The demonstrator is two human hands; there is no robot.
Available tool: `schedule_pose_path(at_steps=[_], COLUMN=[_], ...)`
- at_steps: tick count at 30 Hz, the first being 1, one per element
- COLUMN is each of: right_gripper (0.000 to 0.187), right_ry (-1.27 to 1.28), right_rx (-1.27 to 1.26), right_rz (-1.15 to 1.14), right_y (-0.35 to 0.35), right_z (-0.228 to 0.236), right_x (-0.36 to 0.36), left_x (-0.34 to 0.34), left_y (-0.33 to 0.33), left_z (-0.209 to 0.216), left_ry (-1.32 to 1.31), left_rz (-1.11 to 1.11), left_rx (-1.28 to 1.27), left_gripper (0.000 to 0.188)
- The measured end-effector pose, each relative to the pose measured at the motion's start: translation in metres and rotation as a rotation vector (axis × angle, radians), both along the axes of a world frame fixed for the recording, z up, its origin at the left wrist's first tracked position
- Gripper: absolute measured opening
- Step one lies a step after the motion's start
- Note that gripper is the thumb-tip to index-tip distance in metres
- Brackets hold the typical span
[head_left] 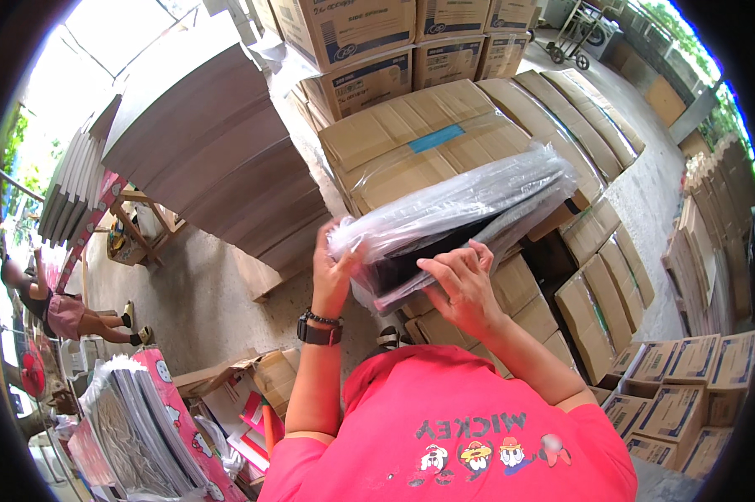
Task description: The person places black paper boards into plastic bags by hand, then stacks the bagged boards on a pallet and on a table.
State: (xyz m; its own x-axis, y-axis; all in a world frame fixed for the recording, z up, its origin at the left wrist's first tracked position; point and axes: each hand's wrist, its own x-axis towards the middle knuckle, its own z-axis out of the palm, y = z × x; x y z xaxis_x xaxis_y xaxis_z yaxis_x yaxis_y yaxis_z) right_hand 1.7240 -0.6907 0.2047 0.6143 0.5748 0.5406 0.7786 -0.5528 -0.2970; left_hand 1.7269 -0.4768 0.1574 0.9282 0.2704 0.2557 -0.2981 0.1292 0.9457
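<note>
A bundle of flat things in a clear plastic bag (469, 197) is held in front of me, tilted, above a large cardboard box (369, 138). Something black and flat (423, 255) shows through a gap along its near side; its kind I cannot make out. My left hand (336, 263) grips the bundle's left end, thumb on top of the crinkled plastic. At the near edge my right hand (465, 289) is closed, its bent fingers and thumb on the bag's edge. A dark watch and a beaded bracelet circle my left wrist.
Large cartons (595, 314) lie to the right, and stacked printed boxes (369, 84) rise behind. Tall piles of grey board (218, 142) stand at the left. Smaller boxes (675, 410) fill the lower right. Another person (68, 309) is at the far left.
</note>
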Motion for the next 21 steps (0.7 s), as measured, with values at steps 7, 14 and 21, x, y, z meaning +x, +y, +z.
schedule_pose_path(at_steps=[7,14,21], right_gripper=[0.006,0.033,0.041], right_ry=[0.122,0.558,0.177], right_rx=[-0.217,0.073,-0.286], right_rz=[0.132,0.363,0.037], right_y=[-0.012,-0.011,-0.034], right_z=[0.009,0.037,0.039], right_x=[-0.001,0.013,0.068], left_x=[-0.051,-0.078,-0.109], left_y=[-0.033,-0.053,0.022], left_z=[0.084,-0.046,0.010], left_ry=[-0.043,0.108,0.137], left_rz=[-0.404,-0.272,-0.279], left_rx=[0.472,0.394,0.257], left_gripper=[0.079,0.021,0.007])
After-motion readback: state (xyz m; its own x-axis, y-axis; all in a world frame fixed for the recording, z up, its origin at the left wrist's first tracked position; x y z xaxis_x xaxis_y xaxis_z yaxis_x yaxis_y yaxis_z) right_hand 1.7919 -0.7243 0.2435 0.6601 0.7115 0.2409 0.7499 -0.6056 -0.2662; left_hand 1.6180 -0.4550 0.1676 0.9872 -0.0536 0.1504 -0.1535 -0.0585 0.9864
